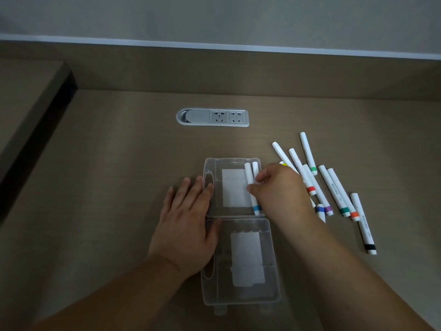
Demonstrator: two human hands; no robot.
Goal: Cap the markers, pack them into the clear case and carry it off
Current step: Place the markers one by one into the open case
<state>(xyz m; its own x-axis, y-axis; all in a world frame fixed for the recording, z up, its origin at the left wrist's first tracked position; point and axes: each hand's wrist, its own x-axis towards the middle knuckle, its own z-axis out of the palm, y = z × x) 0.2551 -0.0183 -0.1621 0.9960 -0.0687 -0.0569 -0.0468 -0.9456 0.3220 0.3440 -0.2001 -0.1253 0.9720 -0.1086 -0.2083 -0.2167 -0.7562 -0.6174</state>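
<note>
The clear case (272,271) lies open flat on the desk, its far half (214,163) toward the wall and its near half toward me. Two white markers lie along the right side of the far half; the nearer one, the blue-banded marker (249,180), is pinched by the fingers of my right hand (279,185). My left hand (186,220) lies flat with straight fingers on the case's left edge, by the hinge. Several capped white markers with coloured bands (334,187) are scattered on the desk to the right of the case.
A silver socket panel (212,117) is set into the wooden desk behind the case. The desk's raised back ledge runs along the wall, and a side panel stands at the far left. A black-banded marker (365,230) lies farthest right.
</note>
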